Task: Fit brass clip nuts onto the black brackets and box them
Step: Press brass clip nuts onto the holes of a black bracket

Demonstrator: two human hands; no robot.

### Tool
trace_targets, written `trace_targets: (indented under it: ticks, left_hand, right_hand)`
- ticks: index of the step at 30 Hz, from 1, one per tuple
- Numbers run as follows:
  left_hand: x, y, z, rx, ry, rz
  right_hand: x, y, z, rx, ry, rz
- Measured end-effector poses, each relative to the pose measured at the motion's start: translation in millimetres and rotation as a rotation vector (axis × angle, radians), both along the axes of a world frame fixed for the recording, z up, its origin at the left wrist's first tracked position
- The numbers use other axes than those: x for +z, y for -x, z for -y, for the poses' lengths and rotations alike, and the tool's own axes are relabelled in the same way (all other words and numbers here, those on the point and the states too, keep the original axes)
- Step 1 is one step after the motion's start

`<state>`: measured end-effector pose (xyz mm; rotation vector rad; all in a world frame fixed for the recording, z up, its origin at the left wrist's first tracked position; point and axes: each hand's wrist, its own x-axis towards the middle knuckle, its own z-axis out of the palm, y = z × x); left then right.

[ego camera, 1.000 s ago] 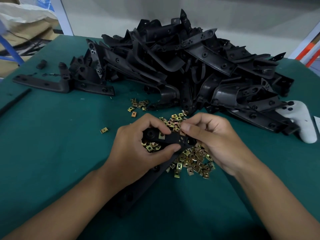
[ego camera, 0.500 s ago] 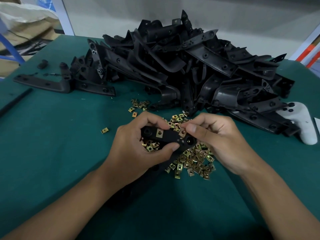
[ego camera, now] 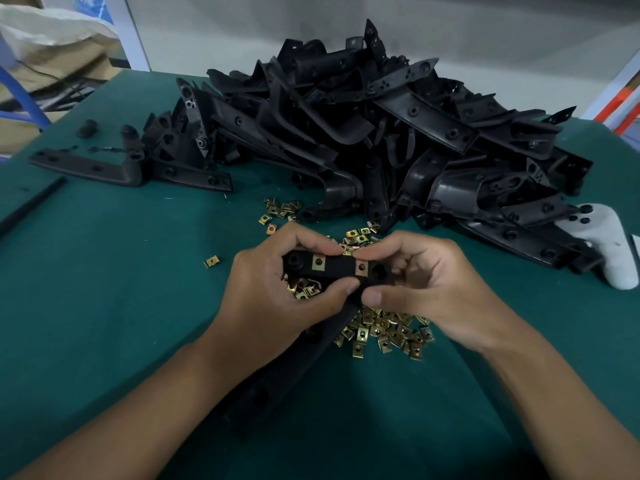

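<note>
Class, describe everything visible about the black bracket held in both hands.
The long matte black plastic-looking bracket is L-shaped. Its short end lies level between both hands, with two brass clip nuts fitted and round holes either side; its long leg runs down toward the person, under the left wrist. The left hand grips it, and the right hand pinches its right end.

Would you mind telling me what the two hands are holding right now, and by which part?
Both hands, left hand and right hand, grip one black bracket at its upper end, where two brass clip nuts sit.
</note>
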<state>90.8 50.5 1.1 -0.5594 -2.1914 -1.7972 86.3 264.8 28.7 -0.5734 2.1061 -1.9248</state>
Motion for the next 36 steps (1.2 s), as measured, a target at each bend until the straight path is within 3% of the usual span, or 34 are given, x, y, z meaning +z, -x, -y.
trace_targets:
  ticks: [8,13,19,23,30,34,36]
  left_hand:
    - [5.1,2.0,3.4,-0.041,-0.059,0.102]
    - [20.1,-16.4,-15.9,-0.061,-0.048,0.096]
    - [45.8,-61.0,-105.3,-0.370,0.091,-0.128]
    - [52.7,-110.5,-187.3,-0.544,0.170,-0.268]
    - [33.4,-207.3,-296.3,-0.831,0.109,-0.276]
    - [15.1,-220.2,-319.9,-0.962,0.426,-0.386]
    - [6.5,-208.0,-314.5,-0.933,0.474,-0.441]
  right_hand:
    - [10.5,1.1,-3.5,-0.157,0.018,-0.106]
    - [38.8,-37.9,-30.3,-0.236,-0.120,-0.201]
    - [62.7,-158.7,-100.3,-0.592,-0.295,-0.382]
    - [67.2,-256.6,-143.9,-0.871,-0.523,-0.360]
    - [50.8,-397.3,-189.2,-1.269,-0.777,-0.155]
    - [26.8,-428.5,-200.2,-1.439,-0.802,0.030]
    - [15.1,-427.3,-203.6,-1.494,-0.789,0.072]
